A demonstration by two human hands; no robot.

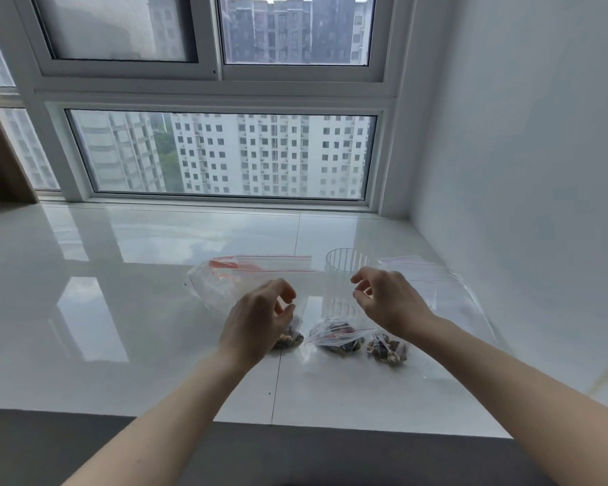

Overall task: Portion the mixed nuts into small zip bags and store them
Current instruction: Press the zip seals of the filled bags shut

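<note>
Three small zip bags of mixed nuts lie in a row on the white sill: one (292, 336) partly hidden under my left hand, a middle one (339, 340), and a right one (386, 349). My left hand (260, 320) hovers above the left bag with fingers loosely curled, holding nothing. My right hand (386, 298) hovers over the middle and right bags, fingers loosely curled and empty. A large clear zip bag (232, 278) with a red seal lies behind my left hand. A clear ribbed plastic cup (343, 271) stands behind my hands.
More empty clear zip bags (432, 275) lie at the right, near the white wall (523, 170). The glossy white sill (120, 275) runs back to a window (222, 154). Its front edge meets a grey surface (50, 447) below.
</note>
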